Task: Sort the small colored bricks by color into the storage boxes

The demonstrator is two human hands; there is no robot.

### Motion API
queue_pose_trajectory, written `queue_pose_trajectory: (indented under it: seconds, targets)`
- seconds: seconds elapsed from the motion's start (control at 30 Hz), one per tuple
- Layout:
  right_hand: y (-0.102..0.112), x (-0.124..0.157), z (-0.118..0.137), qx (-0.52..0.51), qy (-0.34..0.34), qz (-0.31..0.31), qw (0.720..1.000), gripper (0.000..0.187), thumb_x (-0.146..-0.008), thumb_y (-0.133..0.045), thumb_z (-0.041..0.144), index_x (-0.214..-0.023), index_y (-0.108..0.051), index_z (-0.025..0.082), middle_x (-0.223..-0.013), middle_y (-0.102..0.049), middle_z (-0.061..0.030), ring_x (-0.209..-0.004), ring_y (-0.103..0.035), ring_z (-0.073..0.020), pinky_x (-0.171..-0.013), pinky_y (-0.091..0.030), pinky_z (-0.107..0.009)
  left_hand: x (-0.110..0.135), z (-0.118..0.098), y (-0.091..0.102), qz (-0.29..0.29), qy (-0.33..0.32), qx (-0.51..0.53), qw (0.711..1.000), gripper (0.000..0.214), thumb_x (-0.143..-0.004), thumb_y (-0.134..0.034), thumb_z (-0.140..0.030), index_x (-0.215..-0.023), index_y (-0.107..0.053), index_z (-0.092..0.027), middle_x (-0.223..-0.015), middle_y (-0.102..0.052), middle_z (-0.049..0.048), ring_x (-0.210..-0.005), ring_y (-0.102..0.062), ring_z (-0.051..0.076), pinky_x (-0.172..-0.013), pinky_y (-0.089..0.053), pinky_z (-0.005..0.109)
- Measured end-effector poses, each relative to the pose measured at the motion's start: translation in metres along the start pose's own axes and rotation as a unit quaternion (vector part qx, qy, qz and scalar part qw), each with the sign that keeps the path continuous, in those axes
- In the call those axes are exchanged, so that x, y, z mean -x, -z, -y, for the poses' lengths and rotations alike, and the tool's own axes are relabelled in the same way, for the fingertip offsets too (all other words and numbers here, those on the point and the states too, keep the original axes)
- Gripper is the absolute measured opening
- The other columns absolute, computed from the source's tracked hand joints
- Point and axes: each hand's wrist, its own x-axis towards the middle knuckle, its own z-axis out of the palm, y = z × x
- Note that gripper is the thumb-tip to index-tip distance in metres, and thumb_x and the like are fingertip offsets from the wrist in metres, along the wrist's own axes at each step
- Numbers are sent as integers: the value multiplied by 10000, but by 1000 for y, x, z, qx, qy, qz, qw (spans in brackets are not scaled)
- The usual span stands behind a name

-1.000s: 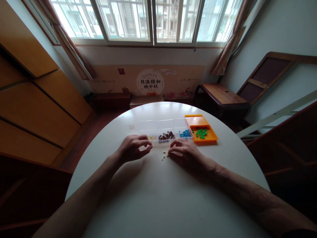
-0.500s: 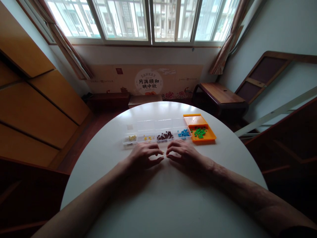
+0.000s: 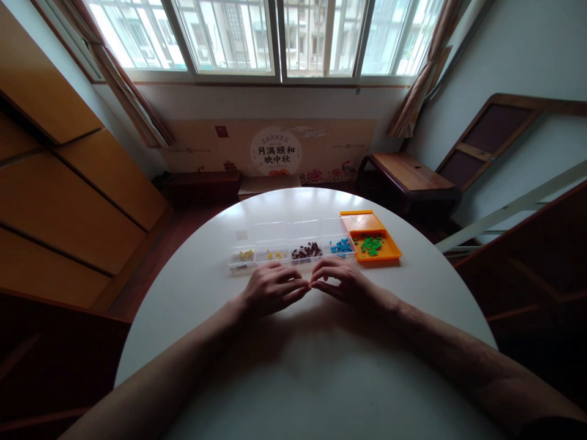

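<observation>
Both hands meet fingertip to fingertip over the white round table, just in front of a clear divided box (image 3: 260, 263). My left hand (image 3: 274, 289) is closed in a pinch, and whatever its tips hold is too small to make out. Thumb and forefinger of my right hand (image 3: 342, 281) are also pinched together, touching the left fingertips; their contents are hidden. In the box lie pale yellow pieces (image 3: 246, 255), a few brighter yellow pieces (image 3: 276, 254), dark brown pieces (image 3: 307, 250) and blue pieces (image 3: 341, 246), each kind in its own compartment.
An orange tray (image 3: 392, 249) with its lid folded back holds green pieces (image 3: 370, 245), right of the clear box. The white table (image 3: 293, 385) has a curved edge. Beyond it stand a wooden side table (image 3: 410, 170) and a printed cardboard panel (image 3: 321, 146) under the window.
My hands have come together: the left moved slightly right and its fingers closed, so the fingertips now touch. The boxes have stayed in place.
</observation>
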Motion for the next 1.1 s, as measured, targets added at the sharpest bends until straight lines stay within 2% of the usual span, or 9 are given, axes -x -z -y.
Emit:
queue_pose_trajectory:
  seconds: [0.3, 0.53, 0.7, 0.83, 0.97, 1.1]
  targets:
    - [4, -1, 5, -21, -6, 15, 1000, 40, -1072, -713, 252, -1081, -751, 244, -1037, -783, -58, -947, -735, -202, -905, -593, -383, -2, 0, 1, -3, -10, -8, 1000, 57, -973, -819, -256, -1026, -800, -266, -886, -808, -23, -629, -651, 111, -618, -471, 293]
    - [4, 2, 7, 20, -25, 35, 999, 169, -1039, -694, 200, -1197, -725, 254, -1165, -766, -78, -1084, -711, -238, -1005, -598, -435, 1, 10, 6, -10, 41, 37, 998, 25, -974, -796, -238, -993, -806, -250, -844, -799, -18, -670, -696, 108, -645, -516, 254]
    - [3, 3, 10, 87, -28, 89, 992, 269, -1049, -689, 246, -1317, -705, 247, -1262, -738, -110, -1146, -665, -271, -1019, -596, -471, 9, 37, 28, -4, 106, 15, 994, 55, -970, -770, -234, -958, -821, -252, -868, -801, -22, -584, -628, 74, -612, -517, 217]
    - [2, 4, 9, 110, -32, 102, 988, 348, -1077, -662, 270, -1424, -676, 254, -1329, -709, -125, -1199, -638, -283, -1047, -587, -483, 22, 63, 51, 8, 175, -18, 984, 121, -988, -752, -297, -921, -833, -237, -867, -791, -12, -556, -594, 70, -590, -503, 214]
    - [2, 6, 8, 110, -32, 97, 989, 312, -1080, -653, 258, -1386, -712, 269, -1285, -714, -113, -1164, -646, -272, -1035, -589, -462, 34, 81, 70, 27, 209, -88, 974, 156, -990, -740, -328, -903, -844, -250, -861, -790, -22, -557, -586, 79, -594, -471, 231]
    - [2, 6, 8, 106, -32, 88, 990, 213, -1088, -647, 249, -1274, -749, 265, -1229, -730, -101, -1118, -657, -257, -1007, -584, -439, 44, 91, 81, 76, 252, -98, 960, 188, -980, -726, -358, -875, -838, -250, -865, -783, -26, -568, -579, 84, -581, -431, 239]
